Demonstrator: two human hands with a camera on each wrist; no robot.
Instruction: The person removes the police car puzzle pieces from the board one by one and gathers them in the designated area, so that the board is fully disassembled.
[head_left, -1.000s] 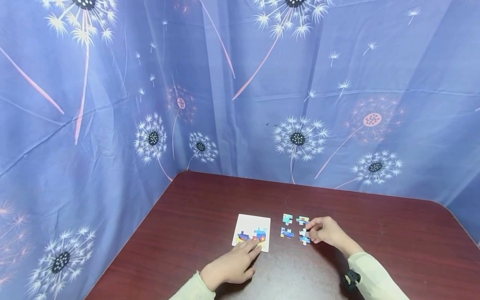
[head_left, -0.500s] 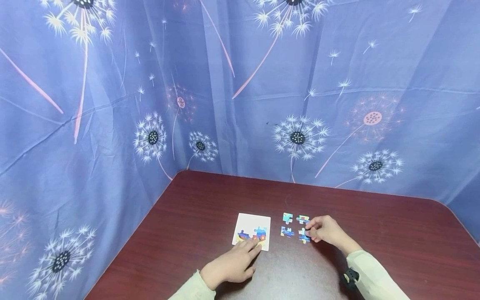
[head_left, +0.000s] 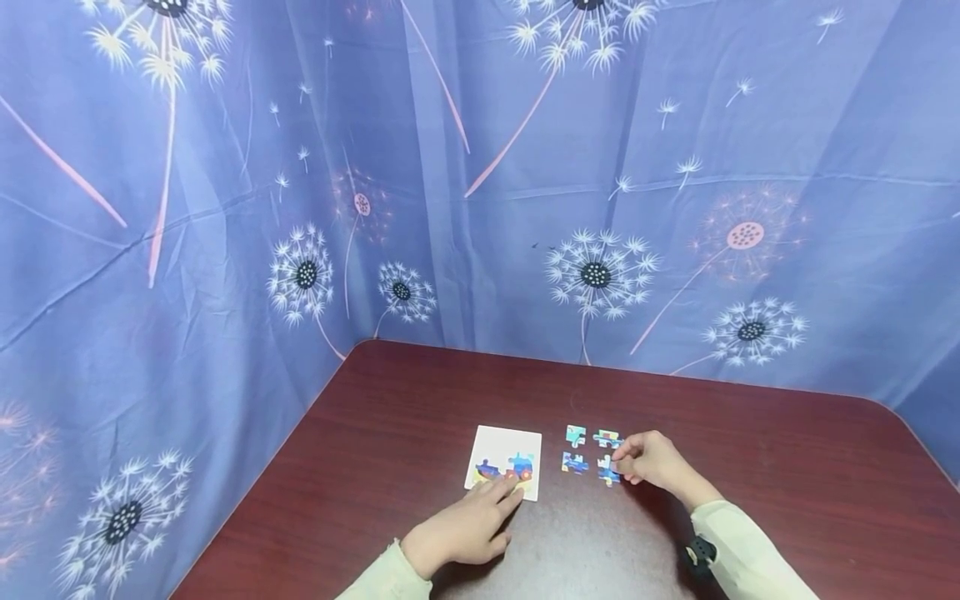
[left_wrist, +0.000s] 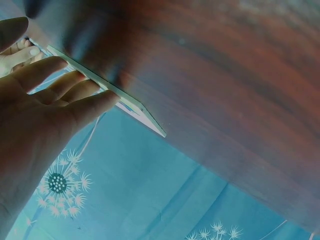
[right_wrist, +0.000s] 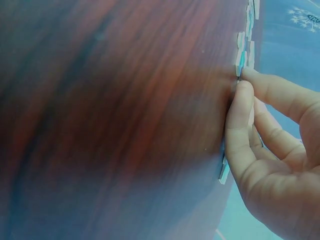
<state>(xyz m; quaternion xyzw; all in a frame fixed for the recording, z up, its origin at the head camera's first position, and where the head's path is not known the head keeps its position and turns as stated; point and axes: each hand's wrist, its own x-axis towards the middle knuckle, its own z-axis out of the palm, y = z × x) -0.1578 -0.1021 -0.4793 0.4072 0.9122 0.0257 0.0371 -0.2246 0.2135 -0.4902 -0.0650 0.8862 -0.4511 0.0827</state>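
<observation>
My left hand [head_left: 467, 527] rests its outstretched fingertips on the near edge of a white puzzle board [head_left: 508, 440]. The board carries pieces with blue, red and yellow printing, partly covered by my fingers. In the left wrist view the board [left_wrist: 150, 119] shows edge-on beside the left fingers [left_wrist: 97, 105]. To its right lie several loose jigsaw pieces in two rows. My right hand [head_left: 654, 463], fingers curled, pinches the right edge of the nearer right jigsaw piece [head_left: 607, 473]. Close behind it is the far right piece [head_left: 606, 437]. The exact contact is partly hidden by the fingers.
Two other jigsaw pieces, a teal one [head_left: 575, 436] and a blue one [head_left: 574, 463], lie between the board and the right hand. The dark red wooden table [head_left: 420, 392] has rounded far corners. A blue dandelion-print curtain [head_left: 510, 275] hangs behind and to the left.
Both hands stay almost where they were. The nearer right jigsaw piece has shifted very slightly under the right fingers, away from me.
</observation>
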